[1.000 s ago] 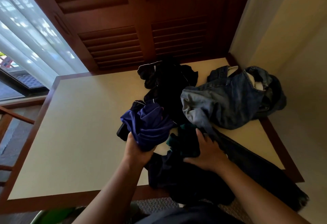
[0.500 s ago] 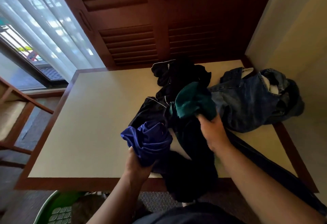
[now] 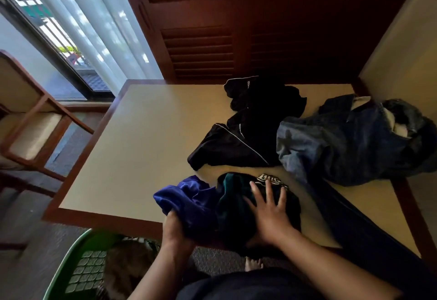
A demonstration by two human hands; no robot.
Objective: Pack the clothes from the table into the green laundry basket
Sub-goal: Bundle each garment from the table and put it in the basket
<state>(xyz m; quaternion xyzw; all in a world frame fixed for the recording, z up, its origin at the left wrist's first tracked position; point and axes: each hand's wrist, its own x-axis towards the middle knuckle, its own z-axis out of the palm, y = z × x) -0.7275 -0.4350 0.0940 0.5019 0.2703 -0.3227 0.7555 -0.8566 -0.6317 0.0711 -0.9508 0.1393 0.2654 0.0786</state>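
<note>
I see a cream table (image 3: 142, 148) by louvred doors (image 3: 236, 27). My left hand (image 3: 176, 231) clutches blue cloth (image 3: 189, 195); my right hand (image 3: 269, 214) lies flat, fingers spread, on dark clothes (image 3: 234, 205)

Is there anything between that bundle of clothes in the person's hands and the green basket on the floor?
Nothing visible blocks it. The bundle sits at the table's near edge, and the green basket stands open just below, to the left. It already holds some clothes.

basket (image 3: 71, 262): cut off by bottom edge; contents blurred
jeans (image 3: 343, 143): leg runs off right edge
left hand (image 3: 176, 231): fingers buried in blue cloth (image 3: 189, 198)
chair (image 3: 28, 122): cropped at left
</note>
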